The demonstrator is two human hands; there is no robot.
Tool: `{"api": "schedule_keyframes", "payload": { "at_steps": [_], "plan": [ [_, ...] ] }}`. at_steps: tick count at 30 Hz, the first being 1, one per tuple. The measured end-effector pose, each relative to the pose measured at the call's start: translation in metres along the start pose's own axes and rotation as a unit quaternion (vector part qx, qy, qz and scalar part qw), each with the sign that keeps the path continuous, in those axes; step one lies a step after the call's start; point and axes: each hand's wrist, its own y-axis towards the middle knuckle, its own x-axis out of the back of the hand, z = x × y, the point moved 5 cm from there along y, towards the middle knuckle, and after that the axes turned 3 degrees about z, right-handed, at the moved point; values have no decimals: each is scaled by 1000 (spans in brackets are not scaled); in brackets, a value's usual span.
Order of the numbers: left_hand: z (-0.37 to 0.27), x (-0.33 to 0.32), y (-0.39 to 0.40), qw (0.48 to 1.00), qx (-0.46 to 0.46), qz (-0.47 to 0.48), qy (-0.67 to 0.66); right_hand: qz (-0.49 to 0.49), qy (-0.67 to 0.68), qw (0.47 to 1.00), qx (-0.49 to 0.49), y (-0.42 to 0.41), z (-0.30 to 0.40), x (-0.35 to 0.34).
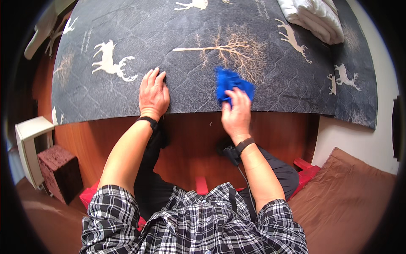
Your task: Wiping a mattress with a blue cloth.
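In the head view a dark grey quilted cover (184, 85) spreads before me, printed with pale deer and bare trees. My left hand (154, 93) lies palm down near its front edge, holding nothing, with the fingers stretched forward and slightly apart. To the right, a crumpled blue cloth (229, 79) rests on the cover just below the branches of a printed tree. My right hand (237, 111) grips the near side of this cloth; the fingers are a little blurred. Part of the cloth is hidden beneath them.
A folded white quilt (312, 19) lies at the back right. At the left stand a white cabinet (27, 149) and a dark brown upholstered cube (60, 174). Brown fabric (345, 203) covers a surface at the lower right. A reddish wooden floor (193, 146) shows below the cover's edge.
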Motion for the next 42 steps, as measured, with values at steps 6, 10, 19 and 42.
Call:
{"api": "schedule_keyframes", "payload": {
  "at_steps": [6,10,19,42],
  "plan": [
    [1,4,2,1000,3,-2,-17,29,60,998,19,-7,56,-29],
    [10,0,-12,993,95,36,63,85,112,983,122,-25,128,-55],
    [20,4,-39,932,168,315,62,-108,35,993,-20,-49,22,-10],
    [14,1,-35,924,155,344,61,-123,623,483,-603,-109,-26,-221]
  ]
}}
